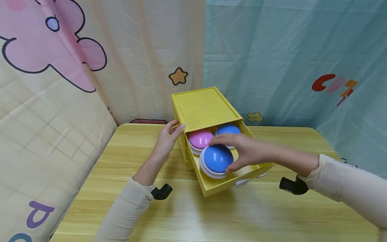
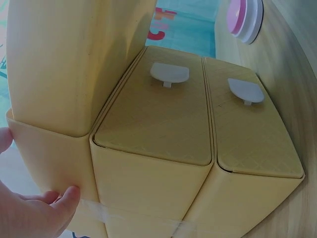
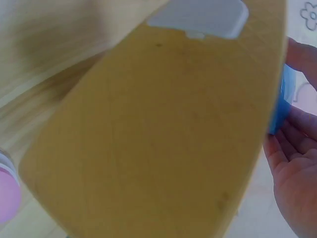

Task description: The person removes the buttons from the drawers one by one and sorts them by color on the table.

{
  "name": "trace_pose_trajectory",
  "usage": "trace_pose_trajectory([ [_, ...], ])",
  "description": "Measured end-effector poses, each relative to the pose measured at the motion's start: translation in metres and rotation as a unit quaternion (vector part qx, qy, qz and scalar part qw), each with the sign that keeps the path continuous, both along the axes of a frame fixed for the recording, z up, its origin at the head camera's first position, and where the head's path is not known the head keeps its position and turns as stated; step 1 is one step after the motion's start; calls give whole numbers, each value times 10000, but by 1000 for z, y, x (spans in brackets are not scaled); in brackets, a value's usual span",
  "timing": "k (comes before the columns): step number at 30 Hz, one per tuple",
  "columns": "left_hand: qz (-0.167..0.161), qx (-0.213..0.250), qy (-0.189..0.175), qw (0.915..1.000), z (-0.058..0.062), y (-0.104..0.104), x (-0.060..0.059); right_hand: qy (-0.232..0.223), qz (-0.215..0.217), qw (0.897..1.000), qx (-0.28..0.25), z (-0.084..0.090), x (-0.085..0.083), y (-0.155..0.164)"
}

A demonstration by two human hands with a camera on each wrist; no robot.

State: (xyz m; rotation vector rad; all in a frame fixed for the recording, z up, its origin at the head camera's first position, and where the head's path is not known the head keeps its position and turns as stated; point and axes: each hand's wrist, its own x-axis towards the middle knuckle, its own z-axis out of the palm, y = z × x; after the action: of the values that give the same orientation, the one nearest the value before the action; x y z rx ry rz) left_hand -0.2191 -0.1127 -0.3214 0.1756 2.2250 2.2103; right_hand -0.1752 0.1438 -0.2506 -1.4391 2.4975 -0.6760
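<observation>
- Blue dome [image 1: 217, 158], round with a white rim, sits at the front of the pulled-out yellow drawer [image 1: 229, 183], tilted so its rounded face looks up and toward me; being round, it shows no long axis.
- My right hand [image 1: 245, 151] grasps that dome, fingers curled over its top edge and thumb at its lower right side, just inside the drawer's front wall.
- My left hand [image 1: 167, 139] rests on the left side of the yellow cabinet [image 1: 204, 106], fingers straight along the top front corner, holding nothing.
- Behind the dome lie a pink dome [image 1: 200, 138] and a second blue dome [image 1: 228, 129], packed close together, so little room is left inside the drawer.
- From the left wrist camera I see two lower drawers [image 2: 163, 124] pushed in, each with a pale handle, and my fingertips [image 2: 64, 198] touching the cabinet's corner.
- From the right wrist camera the drawer's front [image 3: 158, 124] fills the view, the blue edge [image 3: 280, 104] peeking past it beside my palm.
- The wooden table [image 1: 272, 215] has open room in front and to the right; curtains close off the far and left edges.
</observation>
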Motion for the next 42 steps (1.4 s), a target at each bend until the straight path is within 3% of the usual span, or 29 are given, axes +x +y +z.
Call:
trace_pose_trajectory([
  [4,-25,9,-3,10000,0,0,0,118,-228,9993,-287,12,2,17],
  [10,-32,50,5,10000,-1,0,0,682,-781,9929,-576,25,8,53],
  [18,-23,50,25,10000,-2,0,0,1138,-1777,9756,-598,23,17,102],
  [28,-17,4,-12,10000,-2,-1,1,880,-2628,9548,-1071,-8,31,154],
  [37,-67,44,-125,9999,14,2,11,670,-2855,9499,-1078,-49,44,172],
  [42,-56,94,-117,9999,9,1,7,528,-3003,9481,-904,-77,50,170],
])
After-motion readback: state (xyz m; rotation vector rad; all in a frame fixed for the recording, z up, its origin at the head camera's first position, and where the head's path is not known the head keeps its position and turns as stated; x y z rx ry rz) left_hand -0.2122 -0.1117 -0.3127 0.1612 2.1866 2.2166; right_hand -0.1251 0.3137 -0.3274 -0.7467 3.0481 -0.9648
